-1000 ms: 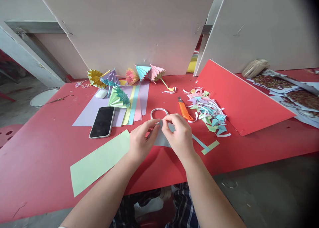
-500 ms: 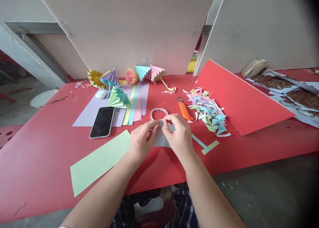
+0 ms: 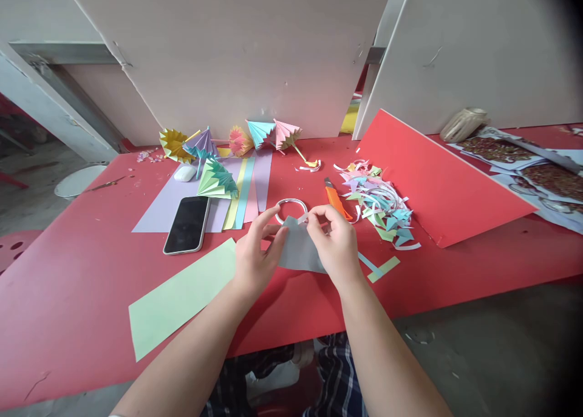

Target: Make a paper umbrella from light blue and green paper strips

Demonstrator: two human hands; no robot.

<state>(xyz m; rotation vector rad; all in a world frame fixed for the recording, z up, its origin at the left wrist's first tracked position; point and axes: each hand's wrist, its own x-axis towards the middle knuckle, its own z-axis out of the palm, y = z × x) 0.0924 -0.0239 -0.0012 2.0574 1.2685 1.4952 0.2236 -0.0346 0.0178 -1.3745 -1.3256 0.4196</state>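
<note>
A grey-blue sheet of paper (image 3: 299, 250) is held up between my two hands, over the near middle of the red table. My left hand (image 3: 255, 256) pinches its left edge between thumb and fingers. At the upper right corner, my right hand (image 3: 336, 242) has thumb and forefinger pressed together on a thin whitish strip (image 3: 302, 218); whether the strip is stuck to the sheet is too small to tell. Just beyond the paper lies a thin roll of white tape (image 3: 291, 200). A pale green paper rectangle (image 3: 182, 298) rests left of my hands.
An orange cutter (image 3: 336, 200) lies beside a heap of paper scraps (image 3: 382, 201). Right of it leans a red board (image 3: 441, 180). A phone (image 3: 186, 224), coloured sheets (image 3: 155, 210) and folded paper umbrellas (image 3: 217, 179) are at left. Two narrow strips (image 3: 384, 269) lie right.
My hands, close together at the sheet's top edge before, have moved apart. More of the grey-blue paper shows, and a whitish strip is visible at my right fingertips.
</note>
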